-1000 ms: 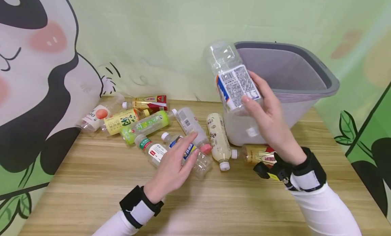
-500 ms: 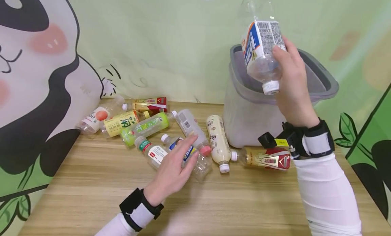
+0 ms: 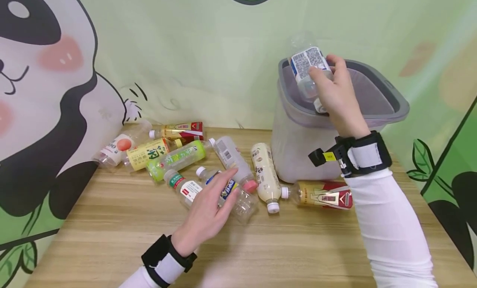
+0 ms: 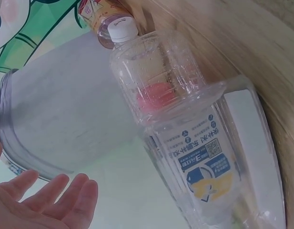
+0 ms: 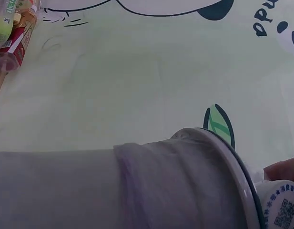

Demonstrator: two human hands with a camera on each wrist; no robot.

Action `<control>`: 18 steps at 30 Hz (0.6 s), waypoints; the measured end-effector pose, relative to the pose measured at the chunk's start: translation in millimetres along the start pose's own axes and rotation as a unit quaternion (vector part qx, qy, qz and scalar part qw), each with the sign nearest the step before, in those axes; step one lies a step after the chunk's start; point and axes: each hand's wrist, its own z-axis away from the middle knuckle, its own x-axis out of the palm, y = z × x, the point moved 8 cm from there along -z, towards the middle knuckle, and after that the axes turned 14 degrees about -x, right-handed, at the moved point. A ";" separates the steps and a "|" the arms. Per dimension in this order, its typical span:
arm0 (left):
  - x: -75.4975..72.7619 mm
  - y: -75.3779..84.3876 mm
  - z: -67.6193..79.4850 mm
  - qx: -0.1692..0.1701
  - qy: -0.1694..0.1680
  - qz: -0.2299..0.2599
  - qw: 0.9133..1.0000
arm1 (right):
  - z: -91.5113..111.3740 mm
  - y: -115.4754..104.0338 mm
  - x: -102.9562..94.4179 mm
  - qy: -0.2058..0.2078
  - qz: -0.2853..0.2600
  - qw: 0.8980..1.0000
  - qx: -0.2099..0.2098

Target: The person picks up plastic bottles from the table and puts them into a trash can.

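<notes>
My right hand (image 3: 339,93) grips a clear plastic bottle (image 3: 308,63) with a white and blue label over the mouth of the grey bin (image 3: 399,104). The bottle tilts with its white cap lowest, close by the front rim; the right wrist view shows the cap (image 5: 283,207) right at that rim. My left hand (image 3: 204,213) hovers with relaxed fingers over the loose bottles and holds nothing. Below it lie a clear bottle with a blue label (image 3: 244,201), a white-labelled bottle with a green band (image 3: 185,186) and a grey-labelled bottle with a pink cap (image 3: 232,155).
A cream bottle (image 3: 265,172) lies left of the bin, and a gold and red bottle (image 3: 322,194) in front of it. Further left are a green bottle (image 3: 177,159), a yellow-labelled bottle (image 3: 147,153), a peach-labelled bottle (image 3: 117,149) and another red bottle (image 3: 184,130). A printed cloth (image 3: 201,52) hangs behind.
My right hand has carried the clear bottle from the bin's front left, up and to the right, then lowered it toward the opening. My left hand has hardly moved.
</notes>
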 end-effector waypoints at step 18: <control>2.0 -2.5 1.5 -0.003 0.001 -0.004 1.000 | -0.7 0.1 11.0 -0.081 0.221 0.971 -0.038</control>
